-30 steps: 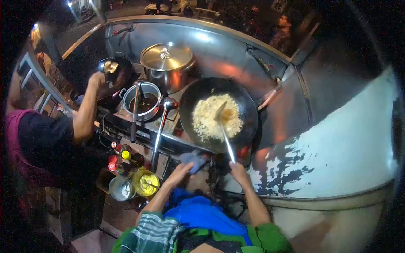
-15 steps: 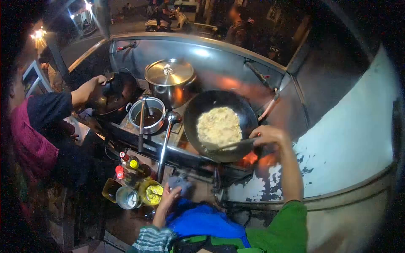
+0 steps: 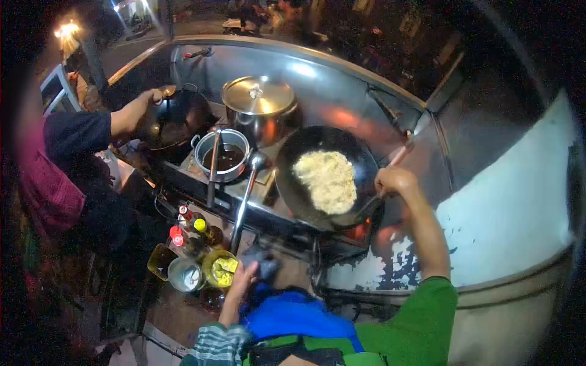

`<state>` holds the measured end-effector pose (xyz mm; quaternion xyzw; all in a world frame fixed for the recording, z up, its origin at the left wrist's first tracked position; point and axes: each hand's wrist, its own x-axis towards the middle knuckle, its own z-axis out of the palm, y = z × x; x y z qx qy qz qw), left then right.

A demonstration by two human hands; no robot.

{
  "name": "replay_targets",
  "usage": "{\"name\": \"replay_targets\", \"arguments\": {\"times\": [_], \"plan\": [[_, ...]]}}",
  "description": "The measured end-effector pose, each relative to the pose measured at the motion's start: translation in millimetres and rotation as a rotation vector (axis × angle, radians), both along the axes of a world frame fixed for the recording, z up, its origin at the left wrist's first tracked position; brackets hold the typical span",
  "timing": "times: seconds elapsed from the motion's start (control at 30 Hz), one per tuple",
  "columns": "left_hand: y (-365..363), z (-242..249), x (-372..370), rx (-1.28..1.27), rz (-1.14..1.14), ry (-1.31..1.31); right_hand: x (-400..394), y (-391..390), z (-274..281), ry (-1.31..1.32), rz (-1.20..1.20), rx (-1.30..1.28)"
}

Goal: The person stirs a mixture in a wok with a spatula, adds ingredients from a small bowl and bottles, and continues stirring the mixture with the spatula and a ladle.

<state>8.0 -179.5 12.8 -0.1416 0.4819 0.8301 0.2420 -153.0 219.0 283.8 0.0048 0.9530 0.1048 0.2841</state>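
A pale yellow, omelette-like round of food (image 3: 326, 182) lies in a dark wok (image 3: 293, 146) over a glowing fire. At the wok's right edge my right hand (image 3: 395, 181) is wrapped round the handle of a spatula (image 3: 366, 209), whose blade end is low in the wok. My left hand (image 3: 245, 279) is near my waist, beside a yellow container (image 3: 213, 262) of yellow stuff with a spoon in it. A dark greyish cloth (image 3: 262, 263) is next to its fingers; what the hand holds, if anything, is unclear.
A lidded steel pot (image 3: 259, 100), a small pot (image 3: 235, 137) of dark liquid and a ladle (image 3: 244, 207) are left of the wok. Bottles (image 3: 194, 229) and a white tub (image 3: 185, 274) stand below. A co-worker's hand (image 3: 152, 97) is at another wok (image 3: 177, 119).
My right hand has moved up and slightly right with the spatula, toward the wok's right rim. The food looks longer and tilted. The whole view has shifted slightly.
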Motion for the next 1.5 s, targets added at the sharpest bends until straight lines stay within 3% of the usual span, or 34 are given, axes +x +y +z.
{"name": "replay_targets", "arguments": {"times": [0.03, 0.07, 0.1, 0.17, 0.2, 0.27, 0.33, 0.43, 0.53, 0.63, 0.7, 0.77, 0.83, 0.93, 0.97, 1.07, 1.1, 1.13, 1.17, 1.23, 1.3, 1.37, 1.43, 1.5], "plan": [[3, -3, -2, -0.108, -0.028, -0.016, -11, 20, -49, 0.086, 0.001, -0.082], [10, 2, -3, -0.174, -0.065, 0.064, -18, 29, -88, 0.186, 0.068, -0.007], [19, 7, -4, -0.235, -0.095, 0.152, -20, 25, -97, 0.290, 0.142, 0.073], [24, 20, -1, -0.334, -0.127, 0.112, -22, 49, -81, 0.214, 0.128, 0.003], [24, 26, 0, -0.307, -0.142, 0.108, -16, 44, -52, 0.214, -0.082, -0.085], [24, 24, 2, -0.278, -0.143, 0.094, 2, 34, -9, 0.193, -0.194, -0.027], [22, 3, 3, -0.314, -0.101, 0.113, -4, 55, -43, 0.299, -0.239, -0.057], [29, -3, 2, -0.277, -0.109, 0.077, -16, 61, -103, 0.292, 0.059, 0.073], [29, -11, -2, -0.306, -0.090, 0.145, -10, 73, -87, 0.390, -0.363, -0.116], [21, -13, -2, -0.359, -0.060, 0.215, -8, 97, -94, 0.673, -0.267, 0.039], [21, -19, 2, -0.396, -0.030, 0.207, 4, 71, -86, 0.506, 0.020, 0.429], [30, -9, 2, -0.406, 0.011, 0.207, -5, 63, -111, 0.399, -0.032, 0.347], [35, -10, -4, -0.326, -0.079, 0.163, -1, 66, -121, 0.602, 0.191, 0.168], [42, -1, -11, -0.449, -0.123, 0.254, 27, 49, -97, 0.798, 0.208, 0.210], [44, 1, -12, -0.494, -0.204, 0.244, 33, 42, -85, 0.787, 0.208, 0.211], [56, -7, -24, -0.647, -0.369, 0.292, 41, 20, -45, 0.351, 0.008, 0.237], [63, -14, -33, -0.724, -0.443, 0.331, 45, 11, -36, 0.357, 0.010, 0.236], [78, -25, -39, -0.710, -0.339, 0.428, 54, 1, -31, 0.247, 0.005, 0.157], [85, -35, -50, -0.701, -0.443, 0.399, 62, -8, -33, 0.134, 0.003, 0.082], [109, -21, -72, -0.606, -0.435, 0.459, 65, -18, -90, 0.218, -0.102, -0.098], [145, -65, -103, -0.743, -0.377, 0.546, 40, -22, -150, 0.235, -0.109, -0.171], [166, -59, -131, -0.652, -0.569, 0.441, 28, -10, -168, 0.374, -0.150, -0.138], [179, -66, -139, -0.571, -0.583, 0.330, 30, 15, -164, 0.408, -0.212, -0.128], [182, -65, -147, -0.493, -0.574, 0.218, 52, 30, -168, 0.182, -0.215, -0.116]]}}
